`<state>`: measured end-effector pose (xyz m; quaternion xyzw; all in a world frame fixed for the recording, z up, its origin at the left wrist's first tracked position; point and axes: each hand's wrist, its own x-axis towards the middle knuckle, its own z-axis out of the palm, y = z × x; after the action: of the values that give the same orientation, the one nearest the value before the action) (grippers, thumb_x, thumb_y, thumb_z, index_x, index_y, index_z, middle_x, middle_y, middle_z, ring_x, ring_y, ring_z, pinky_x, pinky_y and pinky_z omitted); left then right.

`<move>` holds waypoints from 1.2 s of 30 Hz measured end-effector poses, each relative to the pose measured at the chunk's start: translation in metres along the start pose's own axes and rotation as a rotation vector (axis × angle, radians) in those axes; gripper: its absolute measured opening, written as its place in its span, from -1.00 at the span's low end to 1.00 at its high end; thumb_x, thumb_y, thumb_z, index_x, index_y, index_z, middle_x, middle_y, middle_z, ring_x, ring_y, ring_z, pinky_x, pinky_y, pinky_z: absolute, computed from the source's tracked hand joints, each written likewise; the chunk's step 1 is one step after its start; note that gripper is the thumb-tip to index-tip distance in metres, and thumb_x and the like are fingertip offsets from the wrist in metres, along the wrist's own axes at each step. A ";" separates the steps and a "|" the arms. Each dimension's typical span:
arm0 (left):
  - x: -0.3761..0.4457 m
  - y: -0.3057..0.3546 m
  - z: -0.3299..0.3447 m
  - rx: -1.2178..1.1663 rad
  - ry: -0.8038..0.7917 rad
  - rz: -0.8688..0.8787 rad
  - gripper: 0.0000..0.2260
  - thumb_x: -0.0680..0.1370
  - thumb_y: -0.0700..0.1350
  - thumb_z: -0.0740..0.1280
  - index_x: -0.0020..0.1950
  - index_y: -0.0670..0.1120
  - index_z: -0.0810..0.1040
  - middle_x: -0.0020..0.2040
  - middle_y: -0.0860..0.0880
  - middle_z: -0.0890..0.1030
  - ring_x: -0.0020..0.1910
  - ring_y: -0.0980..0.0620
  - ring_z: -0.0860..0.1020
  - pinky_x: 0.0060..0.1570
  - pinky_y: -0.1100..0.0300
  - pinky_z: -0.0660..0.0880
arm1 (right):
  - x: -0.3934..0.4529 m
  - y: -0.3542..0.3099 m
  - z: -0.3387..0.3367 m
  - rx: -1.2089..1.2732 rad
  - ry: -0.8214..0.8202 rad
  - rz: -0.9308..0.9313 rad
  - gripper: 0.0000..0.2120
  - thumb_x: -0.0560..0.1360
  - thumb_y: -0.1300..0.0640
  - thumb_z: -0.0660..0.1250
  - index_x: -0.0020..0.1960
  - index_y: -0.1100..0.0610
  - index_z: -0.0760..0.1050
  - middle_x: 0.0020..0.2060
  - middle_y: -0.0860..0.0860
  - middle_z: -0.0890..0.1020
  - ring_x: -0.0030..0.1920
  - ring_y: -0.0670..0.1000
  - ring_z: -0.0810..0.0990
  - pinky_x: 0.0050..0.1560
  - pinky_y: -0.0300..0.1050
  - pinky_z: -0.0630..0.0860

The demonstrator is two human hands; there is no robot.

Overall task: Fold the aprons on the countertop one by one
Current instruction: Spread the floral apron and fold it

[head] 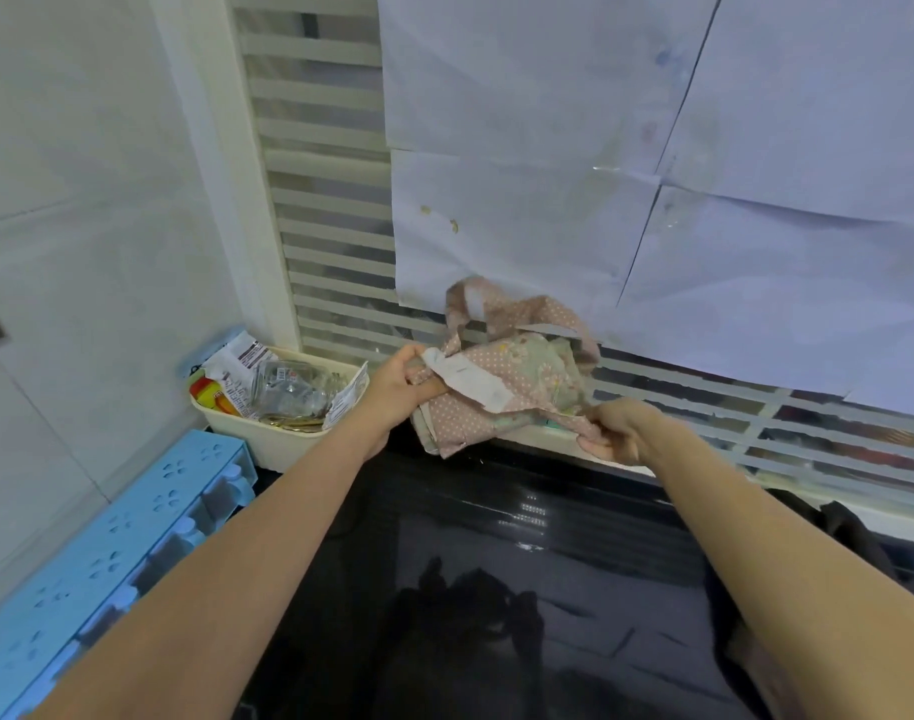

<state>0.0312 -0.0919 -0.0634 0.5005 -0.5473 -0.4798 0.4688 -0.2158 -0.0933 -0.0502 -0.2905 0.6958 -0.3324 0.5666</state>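
Soft, cool, even light, glare streaks on the glossy black countertop (527,517), wide-angle bending at edges, perhaps slight motion blur.

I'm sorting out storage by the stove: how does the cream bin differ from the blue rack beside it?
The cream bin is an open-topped tub stuffed with packets and clear wrappers; the blue rack has a flat top with flower-shaped cut-outs, nothing on it. The bin sits at the back by the window; the rack is nearer and runs along the left wall. The bin is short and boxy, the rack long and narrow. Both look like plastic.

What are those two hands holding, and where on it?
Both grip the pink dotted apron: the left hand its left end, the right hand its lower right corner.
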 end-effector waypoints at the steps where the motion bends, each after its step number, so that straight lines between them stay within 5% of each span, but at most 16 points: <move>1: 0.001 0.001 0.001 -0.041 0.023 -0.010 -0.82 0.50 -0.20 0.39 -0.09 0.04 0.44 -0.05 -0.08 0.59 -0.10 0.03 0.55 -0.14 0.18 0.48 | -0.003 -0.002 0.002 0.006 -0.011 -0.007 -0.93 0.61 0.33 0.12 0.01 0.26 0.38 -0.29 0.10 0.48 -0.34 -0.04 0.46 -0.67 -0.26 0.44; 5: 0.000 0.004 0.007 -0.204 0.067 -0.072 -0.84 0.50 -0.19 0.39 -0.07 0.03 0.46 -0.09 -0.04 0.59 -0.14 0.04 0.55 -0.14 0.15 0.46 | -0.007 -0.007 0.011 0.022 0.028 -0.127 -0.80 0.60 0.40 0.08 0.19 0.25 0.32 -0.22 0.17 0.50 -0.31 0.07 0.54 -0.47 -0.09 0.58; 8: 0.000 0.006 0.007 -0.325 0.122 -0.141 -0.88 0.52 -0.17 0.36 -0.06 -0.01 0.44 -0.12 -0.04 0.59 -0.18 0.06 0.55 -0.20 0.17 0.45 | -0.003 -0.008 0.016 -0.209 0.109 -0.343 -0.81 0.57 0.38 0.13 -0.14 0.14 0.32 -0.01 0.24 0.55 -0.23 0.12 0.58 -0.15 0.04 0.63; 14: -0.004 0.026 0.026 -0.486 0.034 -0.162 -0.90 0.53 -0.17 0.34 0.00 -0.05 0.45 -0.08 -0.05 0.60 -0.11 0.02 0.56 -0.14 0.10 0.51 | -0.009 0.000 0.037 -0.363 -0.119 -0.244 -0.89 0.62 0.28 0.09 0.02 0.20 0.39 -0.19 0.11 0.57 -0.32 -0.01 0.57 -0.36 -0.22 0.59; 19: 0.007 0.028 0.020 -0.485 0.148 -0.193 -0.91 0.55 -0.20 0.32 -0.07 -0.04 0.43 -0.13 -0.03 0.59 -0.16 0.06 0.55 -0.17 0.19 0.48 | 0.005 0.001 0.033 -0.387 0.170 -0.456 -0.72 0.49 0.29 0.28 -0.31 0.12 0.25 -0.33 0.03 0.37 -0.28 0.02 0.38 -0.15 -0.03 0.51; 22: 0.013 0.030 0.009 -0.493 0.173 -0.209 -0.92 0.55 -0.19 0.32 -0.06 -0.05 0.44 -0.13 -0.03 0.58 -0.17 0.06 0.54 -0.19 0.19 0.48 | 0.005 -0.005 0.032 -0.470 0.224 -0.692 -0.71 0.39 0.22 0.44 -0.14 0.13 0.30 -0.16 0.03 0.36 -0.13 0.03 0.35 -0.10 -0.06 0.37; 26: 0.016 0.042 0.000 -0.487 0.029 -0.166 -0.72 0.57 -0.16 0.30 0.28 -0.09 0.45 0.05 -0.07 0.59 -0.07 0.05 0.57 -0.15 0.18 0.53 | 0.002 -0.014 0.037 -0.507 0.238 -0.989 -0.58 0.39 0.24 0.45 0.17 0.20 0.35 0.10 0.08 0.31 0.05 0.01 0.39 0.08 -0.15 0.41; 29: 0.016 0.054 -0.009 -0.501 -0.075 -0.133 -0.70 0.57 -0.16 0.28 0.31 -0.05 0.45 0.08 -0.05 0.61 -0.04 0.05 0.59 -0.10 0.20 0.57 | 0.003 -0.026 0.035 -0.155 0.144 -0.757 -0.57 0.49 0.09 0.37 0.29 0.14 0.33 0.24 0.11 0.38 0.21 0.09 0.42 0.25 0.00 0.40; 33: 0.015 0.065 -0.019 -0.463 -0.201 -0.105 -0.78 0.59 -0.20 0.23 0.22 -0.08 0.50 -0.05 -0.02 0.66 -0.12 0.07 0.64 -0.13 0.22 0.60 | -0.004 -0.035 0.030 0.264 -0.285 -0.254 -0.47 0.49 -0.27 0.22 0.28 0.08 0.38 0.18 0.08 0.50 0.23 0.16 0.46 0.26 0.15 0.41; 36: 0.015 0.067 -0.022 -0.458 -0.222 -0.108 -0.83 0.59 -0.24 0.20 0.11 -0.07 0.53 -0.10 -0.03 0.68 -0.14 0.07 0.65 -0.14 0.22 0.60 | -0.004 -0.043 0.029 0.518 -0.456 -0.241 -0.61 0.58 -0.02 0.21 0.30 0.19 0.43 0.17 0.19 0.58 0.15 0.14 0.56 0.06 0.10 0.58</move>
<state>0.0457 -0.1059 0.0062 0.3539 -0.4449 -0.6676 0.4808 -0.1858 -0.1206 -0.0174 -0.2837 0.4051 -0.4889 0.7186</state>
